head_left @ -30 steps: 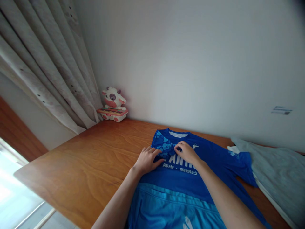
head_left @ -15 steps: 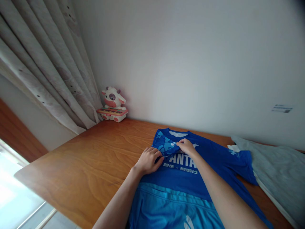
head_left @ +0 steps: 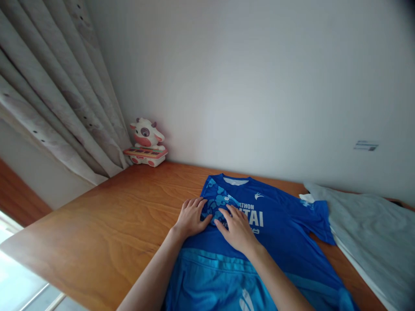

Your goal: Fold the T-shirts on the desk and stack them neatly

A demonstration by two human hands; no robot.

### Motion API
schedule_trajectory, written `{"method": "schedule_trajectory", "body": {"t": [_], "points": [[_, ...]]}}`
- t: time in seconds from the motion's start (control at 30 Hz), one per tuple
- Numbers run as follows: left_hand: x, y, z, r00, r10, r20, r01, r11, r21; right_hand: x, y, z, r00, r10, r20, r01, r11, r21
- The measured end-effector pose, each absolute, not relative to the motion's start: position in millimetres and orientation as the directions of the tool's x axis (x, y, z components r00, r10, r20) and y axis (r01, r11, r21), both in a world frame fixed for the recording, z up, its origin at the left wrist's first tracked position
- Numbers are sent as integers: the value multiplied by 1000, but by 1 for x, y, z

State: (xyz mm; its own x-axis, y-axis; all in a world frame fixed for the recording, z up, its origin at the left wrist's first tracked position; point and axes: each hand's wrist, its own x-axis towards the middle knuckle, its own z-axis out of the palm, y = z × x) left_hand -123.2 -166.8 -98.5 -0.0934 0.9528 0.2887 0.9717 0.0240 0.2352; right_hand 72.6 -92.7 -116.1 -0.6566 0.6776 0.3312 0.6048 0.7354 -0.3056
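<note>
A blue printed T-shirt [head_left: 279,211] lies on the wooden table, its collar toward the wall. Its left side is folded inward, so the cloud-patterned sleeve [head_left: 218,199] lies across the chest lettering. At that folded edge my left hand [head_left: 192,216] rests with fingers spread. My right hand [head_left: 236,226] is open too, lying on the sleeve and the white lettering, partly covering both. Nearer to me, light-blue shorts [head_left: 210,276] with a white mark lie over the lower part of the shirt. The right sleeve is stretched out flat.
A grey garment [head_left: 372,229] lies at the right, touching the shirt's right sleeve. A cow-shaped toy piano [head_left: 145,144] stands in the back left corner by the curtain [head_left: 68,86]. The wooden table [head_left: 123,220] borders the wall [head_left: 243,86].
My right hand has let go of the sleeve's edge and moved down, now lying flat on the shirt. The sleeve lies flatter. My left hand stays at the fold. The view has shifted slightly right.
</note>
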Motion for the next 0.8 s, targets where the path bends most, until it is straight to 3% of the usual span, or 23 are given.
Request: {"method": "schedule_trajectory", "body": {"t": [0.13,0.27,0.37,0.5,0.8], "points": [[-124,-166,-96,-147,942,301,976,88,201,76,-100,-120,-624,685,376,602,728,-328],[-122,-137,-90,-138,936,325,974,68,218,79,-104,-107,-640,619,454,486,785,-385],[-113,-101,-90,-93,970,223,975,43,219,81,-107,-102,-688,567,453,393,816,-424],[-100,-63,-101,-187,977,99,968,166,190,83,-111,-104,-710,566,419,376,808,-454],[-108,-42,-105,-312,948,66,947,305,98,89,-113,-106,-746,545,383,357,813,-460]]}}
